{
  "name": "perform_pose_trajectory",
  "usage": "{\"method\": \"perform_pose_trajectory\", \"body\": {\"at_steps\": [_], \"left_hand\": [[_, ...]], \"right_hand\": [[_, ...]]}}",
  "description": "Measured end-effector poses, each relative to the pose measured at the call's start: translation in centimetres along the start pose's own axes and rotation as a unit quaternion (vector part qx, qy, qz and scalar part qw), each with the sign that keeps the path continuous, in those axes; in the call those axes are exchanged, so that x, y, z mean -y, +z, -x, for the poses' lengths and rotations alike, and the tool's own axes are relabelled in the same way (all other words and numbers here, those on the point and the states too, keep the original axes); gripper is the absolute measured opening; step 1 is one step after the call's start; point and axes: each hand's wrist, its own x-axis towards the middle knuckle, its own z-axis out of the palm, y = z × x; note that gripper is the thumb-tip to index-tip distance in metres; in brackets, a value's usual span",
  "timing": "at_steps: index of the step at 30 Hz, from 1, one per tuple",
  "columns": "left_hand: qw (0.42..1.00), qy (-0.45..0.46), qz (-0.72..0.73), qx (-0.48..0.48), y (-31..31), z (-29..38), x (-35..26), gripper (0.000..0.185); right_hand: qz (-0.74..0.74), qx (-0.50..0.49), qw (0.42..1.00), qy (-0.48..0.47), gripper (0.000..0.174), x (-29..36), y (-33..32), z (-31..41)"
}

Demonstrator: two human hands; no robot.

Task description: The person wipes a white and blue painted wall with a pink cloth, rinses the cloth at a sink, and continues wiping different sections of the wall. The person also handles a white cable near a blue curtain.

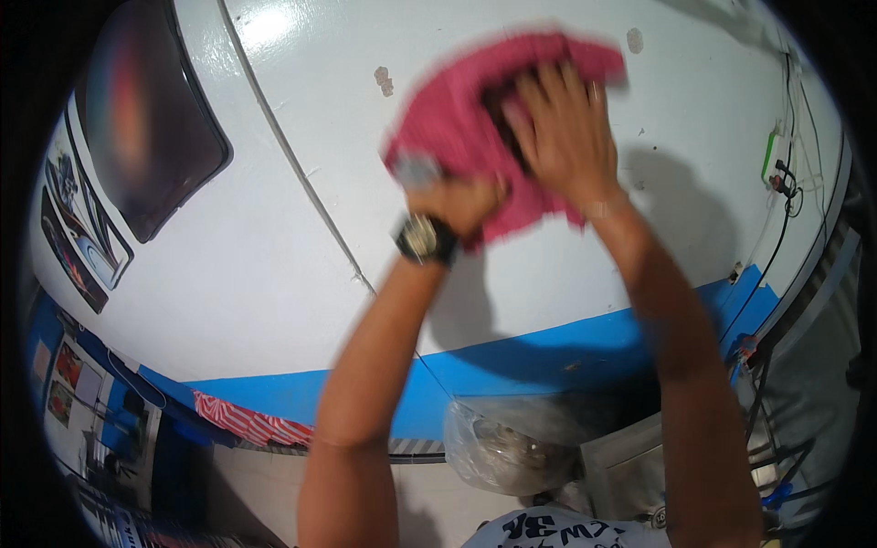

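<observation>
A pink-red cloth [445, 116], blurred by motion, spreads in front of a white wall [329, 103] with a blue lower band. My left hand [459, 205], a dark watch [423, 240] on its wrist, is closed on the cloth's lower left part. A small grey-white thing [416, 170] shows beside that hand; blur hides what it is. Over the right part of the cloth lies my right hand [569, 137], fingers spread and fingertips near its upper fold. A dark gap in the cloth shows beside its thumb. Whether those fingers grip the fabric is unclear.
On the left hang a dark glossy panel [199, 151] and smaller pictures [92, 205]. A power strip [771, 157] with cables runs along the right. Below are a clear plastic bag [493, 445], a metal box [623, 466] and a red-white striped cloth [250, 419].
</observation>
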Motion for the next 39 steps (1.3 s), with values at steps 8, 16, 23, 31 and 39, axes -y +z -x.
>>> {"method": "perform_pose_trajectory", "body": {"at_steps": [8,16,23,31,39], "left_hand": [[0.926,0.006,0.315,0.209,6.2,21.5,-13.4,0.049],[0.933,-0.008,0.357,0.053,0.8,3.2,-4.9,0.045],[0.950,0.142,0.105,-0.258,-4.5,-14.2,1.7,0.024],[0.964,0.019,0.261,-0.043,2.4,1.2,-8.1,0.041],[0.907,0.022,0.383,0.175,5.7,15.0,-16.9,0.045]], "right_hand": [[-0.119,0.176,0.974,0.077,0.032,7.6,-2.5,28.5],[0.015,0.136,0.990,0.025,0.041,-0.2,-1.3,10.2],[0.069,0.012,0.997,0.020,0.052,-7.8,-1.7,-6.2],[-0.003,0.086,0.993,0.084,0.033,-2.5,-1.4,10.1],[-0.100,0.134,0.979,0.113,0.034,1.8,-2.6,30.7]]}}
